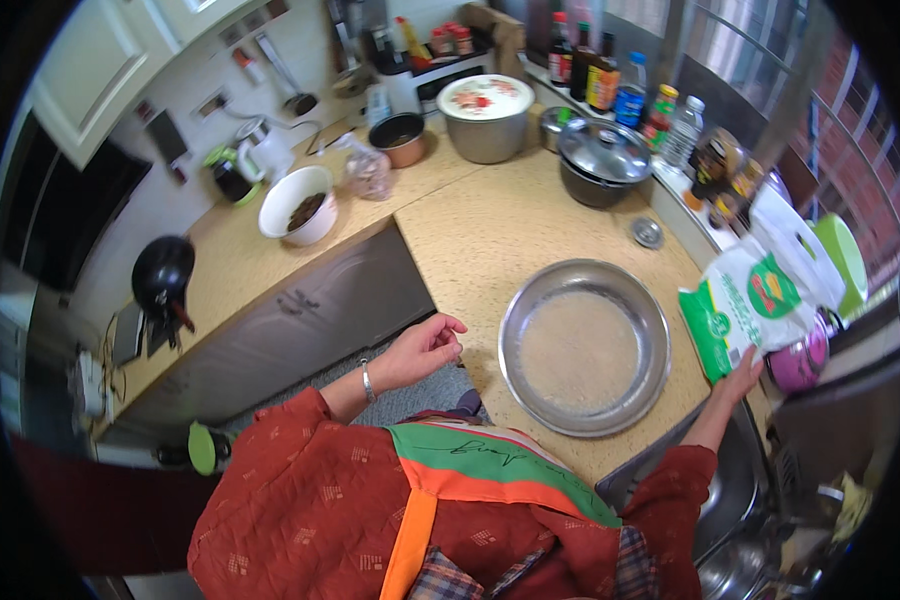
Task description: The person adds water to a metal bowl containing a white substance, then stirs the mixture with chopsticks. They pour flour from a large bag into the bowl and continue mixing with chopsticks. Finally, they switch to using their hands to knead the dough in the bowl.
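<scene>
Before me on the wooden-look counter rests a wide, shallow steel basin (584, 348), with a pale, flat layer over its bottom. My left hand (427, 348) is held left of the basin, its fingers partly curled and nothing visible in them. At the right, my right hand (738, 377) touches the lower edge of a green and white plastic bag (757, 296) that bears writing. The bag stands upright beside the basin, its handle part leaning toward the window. Whether my right fingers grip the bag or only rest against it is not plain.
A lidded dark pot (604, 161), a large pot with a floral lid (486, 120) and a small metal lid (647, 232) are farther back. A white bowl (300, 206) with dark contents stands back left. A steel sink (727, 480) lies at lower right, near a pink container (799, 356).
</scene>
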Available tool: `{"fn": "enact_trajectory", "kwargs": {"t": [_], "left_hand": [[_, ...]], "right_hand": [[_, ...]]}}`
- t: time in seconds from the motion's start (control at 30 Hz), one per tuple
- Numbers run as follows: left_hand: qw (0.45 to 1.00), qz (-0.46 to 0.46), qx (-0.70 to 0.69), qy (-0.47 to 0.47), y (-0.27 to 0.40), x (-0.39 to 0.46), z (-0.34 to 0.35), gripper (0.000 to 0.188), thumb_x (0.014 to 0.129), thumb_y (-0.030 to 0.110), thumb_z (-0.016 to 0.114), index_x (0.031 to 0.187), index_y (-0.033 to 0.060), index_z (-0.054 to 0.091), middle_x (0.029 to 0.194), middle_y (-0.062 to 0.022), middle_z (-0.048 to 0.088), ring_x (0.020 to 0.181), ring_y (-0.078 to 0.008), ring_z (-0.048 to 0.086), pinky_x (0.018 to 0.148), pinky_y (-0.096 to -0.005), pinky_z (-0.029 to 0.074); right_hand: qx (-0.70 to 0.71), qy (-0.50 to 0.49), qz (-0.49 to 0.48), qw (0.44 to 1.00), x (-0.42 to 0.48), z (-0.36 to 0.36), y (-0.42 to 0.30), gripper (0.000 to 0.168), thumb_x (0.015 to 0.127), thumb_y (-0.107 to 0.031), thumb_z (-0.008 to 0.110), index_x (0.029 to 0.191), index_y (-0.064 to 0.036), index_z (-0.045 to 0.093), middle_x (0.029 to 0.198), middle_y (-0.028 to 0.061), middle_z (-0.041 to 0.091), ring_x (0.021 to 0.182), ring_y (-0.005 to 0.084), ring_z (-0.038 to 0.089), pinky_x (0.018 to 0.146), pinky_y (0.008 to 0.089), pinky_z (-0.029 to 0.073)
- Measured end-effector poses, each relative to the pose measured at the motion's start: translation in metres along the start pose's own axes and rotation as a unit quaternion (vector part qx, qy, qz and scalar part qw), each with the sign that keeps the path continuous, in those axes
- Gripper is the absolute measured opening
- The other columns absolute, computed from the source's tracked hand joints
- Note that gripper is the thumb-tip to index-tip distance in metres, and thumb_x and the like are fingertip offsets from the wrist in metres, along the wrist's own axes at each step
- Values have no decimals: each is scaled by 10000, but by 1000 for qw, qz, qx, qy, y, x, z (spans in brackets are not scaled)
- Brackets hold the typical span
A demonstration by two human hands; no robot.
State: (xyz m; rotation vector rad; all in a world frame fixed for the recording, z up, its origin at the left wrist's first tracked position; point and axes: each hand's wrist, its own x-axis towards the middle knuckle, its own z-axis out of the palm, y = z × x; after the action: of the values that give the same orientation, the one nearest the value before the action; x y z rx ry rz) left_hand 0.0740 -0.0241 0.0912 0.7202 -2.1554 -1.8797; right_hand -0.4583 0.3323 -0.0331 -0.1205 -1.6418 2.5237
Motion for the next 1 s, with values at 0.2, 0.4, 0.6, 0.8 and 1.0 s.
{"fn": "enact_trajectory", "kwargs": {"t": [0.2,0.4,0.6,0.8,1.0], "left_hand": [[997,-55,25,57,-32,-43,-13,277,966,158,598,1209,41,538,906,-18,602,829,-93,579,737,-272,504],[996,-67,43,39,-33,-51,-15,262,998,142,562,1230,30,518,960,-23,581,871,-95,585,778,-264,507],[997,-54,55,30,-34,-53,-22,266,998,164,564,1222,26,527,967,-35,594,878,-109,598,787,-282,510],[998,-51,32,-32,-66,-63,-26,278,998,185,565,1220,23,530,956,-29,601,864,-106,584,791,-284,503],[976,-82,-4,-203,-104,-70,-47,396,996,256,597,1290,-1,534,1062,-22,640,970,-95,579,875,-278,487]], "right_hand": [[-127,-68,-26,989,33,17,2,409,1002,-247,603,1275,53,549,1189,142,647,992,224,630,850,362,516],[-246,-69,-42,966,54,16,1,425,1000,-257,593,1274,66,556,1209,152,640,1009,224,619,868,354,507],[-280,-126,-40,951,44,-1,-11,489,999,-292,591,1328,63,520,1240,144,622,1061,224,598,919,354,475],[-323,-96,-69,939,3,-37,-55,524,1009,-283,569,1433,-7,434,1330,122,578,1144,212,562,923,326,446],[-223,-200,10,954,-137,-38,-164,416,1019,-205,544,1391,-30,474,1270,86,623,1124,164,585,864,291,470]]}}
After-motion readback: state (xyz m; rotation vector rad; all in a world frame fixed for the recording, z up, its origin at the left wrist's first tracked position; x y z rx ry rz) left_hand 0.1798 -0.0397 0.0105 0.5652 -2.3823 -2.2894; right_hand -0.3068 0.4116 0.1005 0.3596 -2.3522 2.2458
